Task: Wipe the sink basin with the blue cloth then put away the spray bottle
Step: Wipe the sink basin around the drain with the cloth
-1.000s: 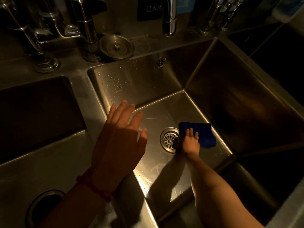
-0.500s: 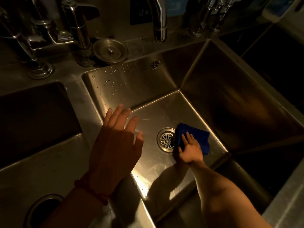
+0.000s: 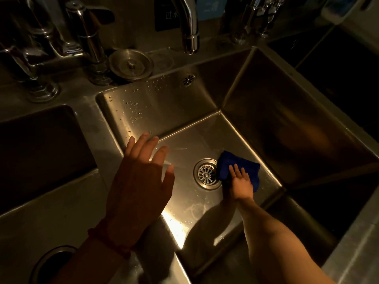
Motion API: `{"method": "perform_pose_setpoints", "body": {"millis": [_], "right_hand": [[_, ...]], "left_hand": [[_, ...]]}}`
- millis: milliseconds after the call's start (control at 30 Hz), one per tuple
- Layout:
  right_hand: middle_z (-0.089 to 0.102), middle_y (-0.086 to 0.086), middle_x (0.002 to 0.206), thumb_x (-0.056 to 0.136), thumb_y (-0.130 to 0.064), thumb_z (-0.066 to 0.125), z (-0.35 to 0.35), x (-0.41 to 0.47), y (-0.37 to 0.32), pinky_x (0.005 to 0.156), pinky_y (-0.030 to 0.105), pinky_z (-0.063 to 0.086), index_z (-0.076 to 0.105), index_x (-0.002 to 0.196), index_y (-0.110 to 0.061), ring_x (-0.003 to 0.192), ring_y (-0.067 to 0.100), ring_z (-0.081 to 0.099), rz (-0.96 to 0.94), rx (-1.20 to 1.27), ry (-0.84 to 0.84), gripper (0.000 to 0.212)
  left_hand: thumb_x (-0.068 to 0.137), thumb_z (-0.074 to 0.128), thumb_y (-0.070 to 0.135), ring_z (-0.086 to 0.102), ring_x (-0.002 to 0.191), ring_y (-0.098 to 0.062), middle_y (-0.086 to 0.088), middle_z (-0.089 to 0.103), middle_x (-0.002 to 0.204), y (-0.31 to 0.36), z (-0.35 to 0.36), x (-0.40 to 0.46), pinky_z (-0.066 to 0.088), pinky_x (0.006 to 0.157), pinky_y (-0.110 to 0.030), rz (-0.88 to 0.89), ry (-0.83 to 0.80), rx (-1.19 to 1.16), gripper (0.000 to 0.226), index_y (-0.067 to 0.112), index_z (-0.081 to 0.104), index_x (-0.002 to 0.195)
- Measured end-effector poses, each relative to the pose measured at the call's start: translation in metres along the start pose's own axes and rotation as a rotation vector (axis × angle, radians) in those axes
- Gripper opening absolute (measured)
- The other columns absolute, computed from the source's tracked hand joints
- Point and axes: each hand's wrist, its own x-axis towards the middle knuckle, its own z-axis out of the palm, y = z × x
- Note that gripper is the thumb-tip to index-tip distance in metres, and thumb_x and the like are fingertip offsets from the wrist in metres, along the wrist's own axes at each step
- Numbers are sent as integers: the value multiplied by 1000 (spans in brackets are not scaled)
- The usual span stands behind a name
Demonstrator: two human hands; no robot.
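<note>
Pressing blue cloth [image 3: 239,168] flat under right hand [image 3: 241,182], fingers spread, just right of drain [image 3: 206,174] at frame center-right; left hand [image 3: 139,181] hovering open, empty.

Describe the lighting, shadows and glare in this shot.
Head view: dim, warm light; glare on the basin floor beside the right arm's shadow; right hand and cloth lit, left hand in shade; far corners nearly black; wide-angle bending of the sink edges.

Dim, warm-lit steel counter [image 3: 61,212], faucets [image 3: 189,27]
</note>
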Motion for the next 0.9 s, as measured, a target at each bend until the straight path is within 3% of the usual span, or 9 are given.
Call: {"method": "perform_pose_setpoints", "body": {"millis": [267, 433, 900], "right_hand": [[0, 4, 160, 98, -13, 41, 17, -14, -6, 121, 40, 6, 0, 151, -20, 147, 27, 2, 48, 8, 27, 67], [1, 6, 160, 99, -16, 42, 4, 3, -5, 121, 41, 8, 2, 152, -17, 147, 29, 4, 95, 64, 30, 66], [-1, 4, 160, 98, -12, 44, 11, -4, -4, 121, 41, 11, 0, 151, -19, 147, 27, 2, 116, 66, 40, 69]], "left_hand": [[74, 72, 11, 53, 113, -46, -30, 61, 114, 0, 1, 0, 20, 99, -52, 10, 38, -10, 32, -7, 66, 101], [73, 58, 19, 53, 114, -45, -29, 61, 115, 1, 0, -2, 20, 100, -52, 15, 41, -6, 38, -6, 66, 101], [73, 57, 19, 54, 113, -44, -29, 62, 114, 2, -2, -1, 18, 99, -53, 13, 32, 1, 37, -6, 67, 100]]}}
